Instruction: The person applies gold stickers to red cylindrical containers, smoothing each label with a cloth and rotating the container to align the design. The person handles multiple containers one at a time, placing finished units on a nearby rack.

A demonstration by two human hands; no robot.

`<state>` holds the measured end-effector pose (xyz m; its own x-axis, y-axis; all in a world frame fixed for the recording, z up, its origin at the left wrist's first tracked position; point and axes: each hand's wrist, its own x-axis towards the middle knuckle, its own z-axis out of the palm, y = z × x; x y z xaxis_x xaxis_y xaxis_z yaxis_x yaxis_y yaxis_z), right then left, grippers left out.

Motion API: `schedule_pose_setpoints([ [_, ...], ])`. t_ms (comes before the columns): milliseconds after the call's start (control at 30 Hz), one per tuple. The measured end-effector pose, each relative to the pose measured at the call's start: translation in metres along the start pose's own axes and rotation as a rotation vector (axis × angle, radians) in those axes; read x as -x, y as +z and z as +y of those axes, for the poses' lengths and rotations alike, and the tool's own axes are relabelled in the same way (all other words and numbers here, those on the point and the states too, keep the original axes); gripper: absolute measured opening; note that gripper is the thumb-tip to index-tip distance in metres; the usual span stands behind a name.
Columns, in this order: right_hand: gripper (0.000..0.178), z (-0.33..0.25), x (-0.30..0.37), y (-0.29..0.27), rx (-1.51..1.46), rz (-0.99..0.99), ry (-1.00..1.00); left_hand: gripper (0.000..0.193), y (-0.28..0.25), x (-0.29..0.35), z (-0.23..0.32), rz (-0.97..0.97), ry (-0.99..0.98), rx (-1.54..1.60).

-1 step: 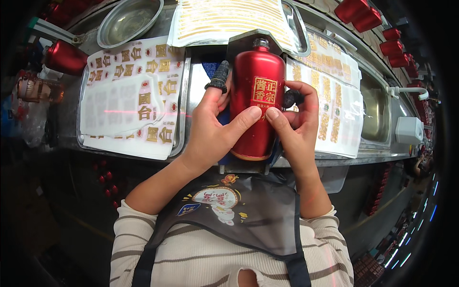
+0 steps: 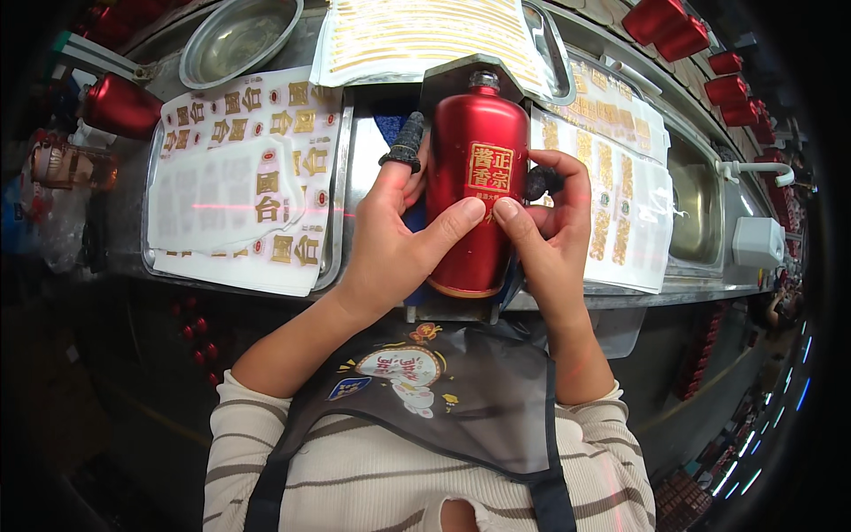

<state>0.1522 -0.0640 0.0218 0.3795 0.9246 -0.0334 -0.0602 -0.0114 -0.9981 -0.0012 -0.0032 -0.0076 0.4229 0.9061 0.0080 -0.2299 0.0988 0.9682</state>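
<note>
I saw the left hand [image 2: 390,235] and right hand [image 2: 557,239] clasping a glossy red bottle [image 2: 479,182], fingers half-curled at its sides, thumb tips nearly meeting on its front. It was between a metal tray [image 2: 339,232] and some gold-printed sheets [image 2: 612,208].

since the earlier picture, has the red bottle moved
No: the red bottle shows no visible shift in any direction relative to the left tray.
</note>
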Motion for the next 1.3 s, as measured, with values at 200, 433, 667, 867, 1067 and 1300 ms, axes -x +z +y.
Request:
schedule_pose_setpoints([
  [200,0.054,-0.001,-0.001,-0.001,0.025,-0.024,0.004,0.046,0.0,-0.001,0.002,-0.001,0.001,0.011],
  [433,0.029,0.008,-0.014,-0.032,-0.19,0.041,0.154,0.056,-0.002,0.0,0.001,0.007,0.056,-0.069],
  [667,0.034,-0.011,-0.023,-0.063,-0.226,0.145,0.168,0.059,-0.001,0.004,0.002,-0.001,0.048,-0.144],
  [867,0.025,-0.038,-0.021,-0.016,0.626,-0.228,-0.579,0.059,0.0,0.004,0.001,0.032,0.07,-0.147],
  [1067,0.027,-0.037,-0.051,-0.026,0.929,-0.381,-1.239,0.054,-0.008,0.005,0.003,-0.062,0.017,-0.022],
  [1300,0.022,-0.053,-0.075,-0.002,0.827,-0.383,-0.897,0.062,-0.013,0.004,0.005,-0.174,-0.084,0.272],
])
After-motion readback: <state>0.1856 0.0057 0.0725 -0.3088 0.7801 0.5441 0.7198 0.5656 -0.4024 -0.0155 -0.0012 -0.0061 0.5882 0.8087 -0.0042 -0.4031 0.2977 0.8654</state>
